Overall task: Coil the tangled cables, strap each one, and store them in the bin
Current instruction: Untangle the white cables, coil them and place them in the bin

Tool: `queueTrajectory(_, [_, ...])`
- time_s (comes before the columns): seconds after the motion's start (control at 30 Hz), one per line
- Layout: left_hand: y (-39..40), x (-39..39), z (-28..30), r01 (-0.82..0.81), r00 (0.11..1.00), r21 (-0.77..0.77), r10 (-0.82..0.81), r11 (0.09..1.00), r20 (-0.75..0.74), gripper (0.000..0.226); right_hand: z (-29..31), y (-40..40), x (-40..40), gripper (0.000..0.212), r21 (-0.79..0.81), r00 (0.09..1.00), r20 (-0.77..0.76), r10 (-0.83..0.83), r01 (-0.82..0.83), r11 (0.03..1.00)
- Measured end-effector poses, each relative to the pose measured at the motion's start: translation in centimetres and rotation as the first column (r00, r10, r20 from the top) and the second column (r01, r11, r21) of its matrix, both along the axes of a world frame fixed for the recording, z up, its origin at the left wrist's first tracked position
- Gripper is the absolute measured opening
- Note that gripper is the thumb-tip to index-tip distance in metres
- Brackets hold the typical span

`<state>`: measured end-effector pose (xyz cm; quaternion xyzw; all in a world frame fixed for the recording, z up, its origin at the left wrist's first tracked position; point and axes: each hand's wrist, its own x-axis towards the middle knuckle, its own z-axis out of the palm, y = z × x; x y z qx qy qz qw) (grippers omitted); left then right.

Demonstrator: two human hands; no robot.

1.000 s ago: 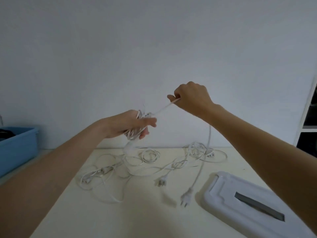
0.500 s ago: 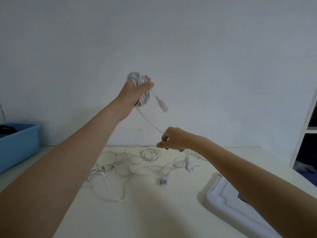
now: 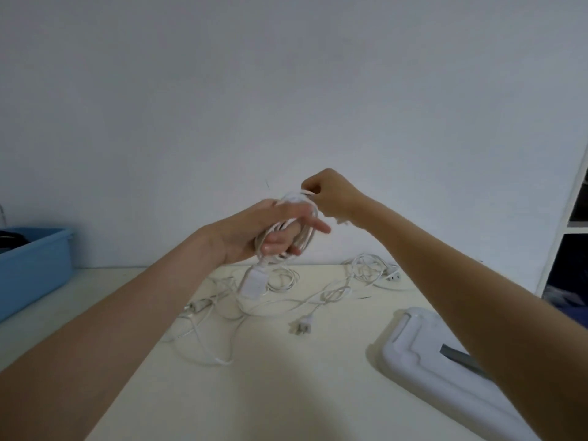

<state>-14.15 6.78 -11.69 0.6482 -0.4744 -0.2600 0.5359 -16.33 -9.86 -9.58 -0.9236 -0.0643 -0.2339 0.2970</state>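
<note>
A white cable coil is looped around my left hand, which is raised above the table with its fingers through the loops. A white connector block hangs from the coil below that hand. Just right of the coil, my right hand pinches the cable's free end at the top of the loops. More tangled white cables lie on the cream table, with a two-prong plug near the middle and another bundle at the back. The blue bin stands at the far left.
A white lid with a grey slot lies on the table at the right, partly under my right forearm. A white shelf unit stands at the right edge. A plain wall rises directly behind the table.
My left hand came down from high up with the coil. My right hand rose from near the table to the top of the coil, laying another turn of cable.
</note>
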Motion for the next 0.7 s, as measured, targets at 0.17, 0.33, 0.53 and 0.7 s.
queueTrajectory(0.17, [-0.8,-0.9,1.0,0.018,0.972,-0.254,-0.077,0.967,-0.223,0.034,-1.7,0.3,-0.4,0.017,0.641,0.900,-0.064,0.431,-0.294,0.709])
queueTrajectory(0.33, [0.1,0.0,1.6,-0.046,0.954,-0.316,-0.052,0.947,-0.295,0.027,-1.8,-0.4,-1.3,0.022,0.819,0.658,0.026,0.753,-0.445,0.361])
queueTrajectory(0.53, [0.3,1.6,0.6,-0.208,0.909,-0.406,0.023,0.890,-0.416,0.036,-1.6,1.8,-0.9,0.040,0.836,0.717,-0.011,0.697,-0.375,0.399])
queueTrajectory(0.7, [0.4,1.9,0.3,-0.187,0.906,-0.392,0.004,0.901,-0.424,0.025,-1.9,3.1,-0.6,0.034,0.691,0.799,-0.137,0.586,-0.347,0.634])
